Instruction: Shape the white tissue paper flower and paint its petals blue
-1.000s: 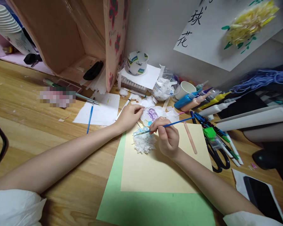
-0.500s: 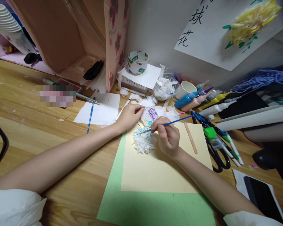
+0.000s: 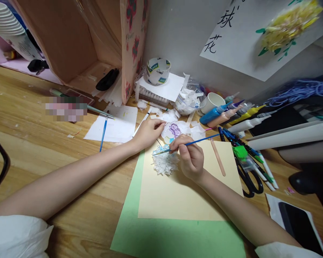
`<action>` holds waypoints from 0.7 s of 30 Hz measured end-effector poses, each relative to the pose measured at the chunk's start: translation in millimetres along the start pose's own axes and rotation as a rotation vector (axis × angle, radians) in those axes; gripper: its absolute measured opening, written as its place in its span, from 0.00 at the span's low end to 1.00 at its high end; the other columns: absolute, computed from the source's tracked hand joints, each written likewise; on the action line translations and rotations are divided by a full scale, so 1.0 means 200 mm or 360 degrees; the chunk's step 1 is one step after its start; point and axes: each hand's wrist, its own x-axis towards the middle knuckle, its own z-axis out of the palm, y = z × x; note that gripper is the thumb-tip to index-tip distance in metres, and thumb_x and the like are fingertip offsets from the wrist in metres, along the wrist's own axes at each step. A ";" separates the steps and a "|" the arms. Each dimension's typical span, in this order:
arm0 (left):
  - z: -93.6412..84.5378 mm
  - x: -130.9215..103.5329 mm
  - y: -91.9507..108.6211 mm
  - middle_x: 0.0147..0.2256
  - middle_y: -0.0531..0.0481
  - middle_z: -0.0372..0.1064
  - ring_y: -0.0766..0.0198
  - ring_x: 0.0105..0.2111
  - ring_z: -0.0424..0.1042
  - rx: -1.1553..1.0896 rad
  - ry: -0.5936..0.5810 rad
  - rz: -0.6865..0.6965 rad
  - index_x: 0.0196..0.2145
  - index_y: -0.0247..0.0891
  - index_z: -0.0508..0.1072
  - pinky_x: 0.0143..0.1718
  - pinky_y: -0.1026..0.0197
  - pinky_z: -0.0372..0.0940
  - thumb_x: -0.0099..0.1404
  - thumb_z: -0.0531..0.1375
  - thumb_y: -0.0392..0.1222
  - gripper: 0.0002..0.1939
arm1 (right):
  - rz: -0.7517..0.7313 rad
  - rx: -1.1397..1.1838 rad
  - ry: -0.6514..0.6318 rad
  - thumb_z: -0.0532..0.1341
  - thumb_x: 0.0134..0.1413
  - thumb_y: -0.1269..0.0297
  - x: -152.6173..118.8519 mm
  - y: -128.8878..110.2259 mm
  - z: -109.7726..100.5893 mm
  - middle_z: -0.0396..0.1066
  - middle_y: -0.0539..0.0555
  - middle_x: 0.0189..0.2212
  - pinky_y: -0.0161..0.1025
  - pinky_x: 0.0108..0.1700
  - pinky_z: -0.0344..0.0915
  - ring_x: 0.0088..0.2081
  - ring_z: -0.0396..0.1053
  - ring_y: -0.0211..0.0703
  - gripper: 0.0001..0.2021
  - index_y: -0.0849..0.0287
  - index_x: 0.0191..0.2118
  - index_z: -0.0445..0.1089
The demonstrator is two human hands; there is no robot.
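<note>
A thin blue paintbrush (image 3: 201,140) is held in a pinch by my right hand (image 3: 191,157). Its bristle tip touches the upper left of a white paper flower (image 3: 164,165), whose many pointed petals carry light blue paint along the top. The flower lies on a cream sheet (image 3: 183,200). Just behind it sits a small white paint palette (image 3: 167,128) with purple and blue paint. My left hand (image 3: 148,133) rests at the palette's left edge, its fingers curled around that edge; the fingertips are partly hidden.
Under the cream sheet is green paper (image 3: 150,236). A wooden stick (image 3: 218,157) lies on the right, beside black scissors (image 3: 249,182) and several pens. Paint bottles (image 3: 215,113), a paper cup (image 3: 214,100) and a tape roll (image 3: 158,71) stand behind. Another blue brush (image 3: 103,134) lies left.
The brush tip has shifted slightly left and down over the petals, and my right hand has moved a little left with it. My left hand stays where it was.
</note>
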 end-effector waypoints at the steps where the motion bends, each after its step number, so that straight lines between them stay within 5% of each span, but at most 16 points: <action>1: 0.00 0.00 0.00 0.34 0.48 0.78 0.62 0.36 0.75 0.0003 0.0003 0.0002 0.42 0.37 0.79 0.42 0.63 0.67 0.65 0.54 0.42 0.15 | 0.0002 -0.0009 -0.0039 0.49 0.63 0.68 0.00 0.00 0.00 0.68 0.52 0.26 0.40 0.32 0.64 0.29 0.66 0.40 0.12 0.57 0.33 0.67; 21: 0.00 0.00 -0.01 0.37 0.47 0.78 0.62 0.35 0.74 -0.0017 -0.0006 0.0035 0.42 0.36 0.79 0.42 0.62 0.66 0.65 0.54 0.42 0.15 | -0.0073 -0.0006 -0.0018 0.49 0.63 0.71 0.00 0.01 -0.01 0.65 0.50 0.25 0.40 0.33 0.62 0.29 0.64 0.39 0.11 0.57 0.33 0.66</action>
